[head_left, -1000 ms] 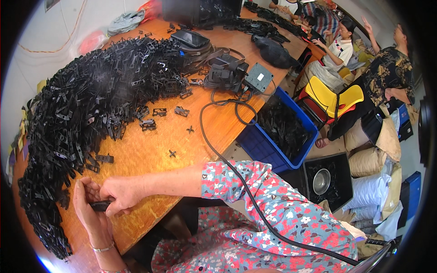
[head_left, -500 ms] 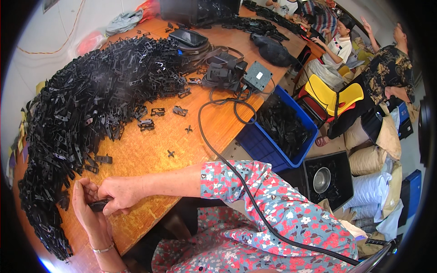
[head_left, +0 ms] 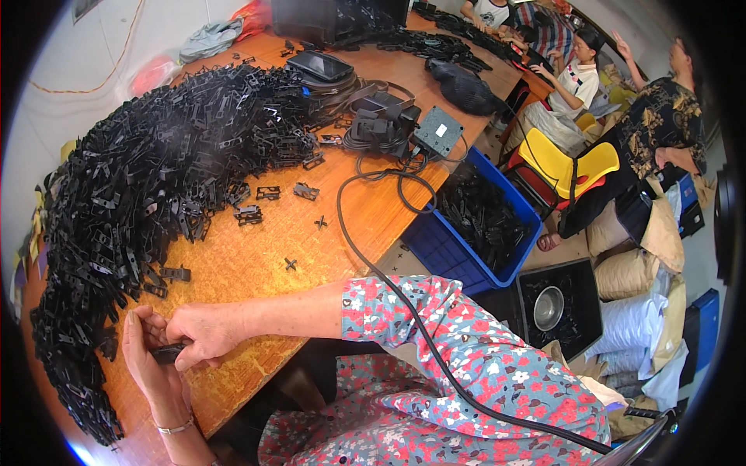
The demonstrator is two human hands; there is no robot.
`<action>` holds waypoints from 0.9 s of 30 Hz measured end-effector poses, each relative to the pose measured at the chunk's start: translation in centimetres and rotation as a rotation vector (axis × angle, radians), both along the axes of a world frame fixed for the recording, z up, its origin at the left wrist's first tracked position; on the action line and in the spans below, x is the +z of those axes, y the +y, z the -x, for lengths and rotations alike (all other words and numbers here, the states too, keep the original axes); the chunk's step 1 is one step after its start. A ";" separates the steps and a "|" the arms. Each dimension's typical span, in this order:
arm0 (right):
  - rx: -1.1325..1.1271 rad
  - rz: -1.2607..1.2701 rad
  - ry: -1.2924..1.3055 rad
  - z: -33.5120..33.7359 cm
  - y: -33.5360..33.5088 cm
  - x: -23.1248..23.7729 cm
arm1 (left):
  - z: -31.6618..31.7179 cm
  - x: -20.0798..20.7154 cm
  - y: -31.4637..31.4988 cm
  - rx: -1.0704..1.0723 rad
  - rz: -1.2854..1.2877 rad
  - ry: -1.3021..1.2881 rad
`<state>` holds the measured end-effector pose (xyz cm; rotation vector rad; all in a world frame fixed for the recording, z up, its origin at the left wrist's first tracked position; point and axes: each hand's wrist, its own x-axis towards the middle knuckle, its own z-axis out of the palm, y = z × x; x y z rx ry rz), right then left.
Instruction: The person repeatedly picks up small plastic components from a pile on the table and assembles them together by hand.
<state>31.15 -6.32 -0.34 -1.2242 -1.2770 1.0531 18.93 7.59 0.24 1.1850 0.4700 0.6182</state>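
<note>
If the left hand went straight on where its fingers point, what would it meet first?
The left hand would likely meet the pile of black parts, unless it passes above; depth is unclear.

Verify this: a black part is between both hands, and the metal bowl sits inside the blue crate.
Wrong container: the head view shows the metal bowl in the black tray, not the blue crate. The black part is between the left hand and right hand.

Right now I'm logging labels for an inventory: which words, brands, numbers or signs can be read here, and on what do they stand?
None can be read.
White label on the dark grey box: too small to read.
Dark print on the white shirt at the top edge: too small and blurred to tell whether it is lettering.
</note>
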 end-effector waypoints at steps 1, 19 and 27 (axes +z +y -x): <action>0.000 0.000 -0.002 0.0 0.0 0.1 | 0.0 0.0 0.0 -0.004 0.003 -0.003; -0.001 -0.001 -0.012 0.0 0.2 -0.3 | 0.2 0.1 -0.1 -0.033 -0.017 -0.003; 0.001 -0.003 0.010 0.3 0.5 -0.6 | 0.6 -0.2 0.6 -0.049 -0.044 0.002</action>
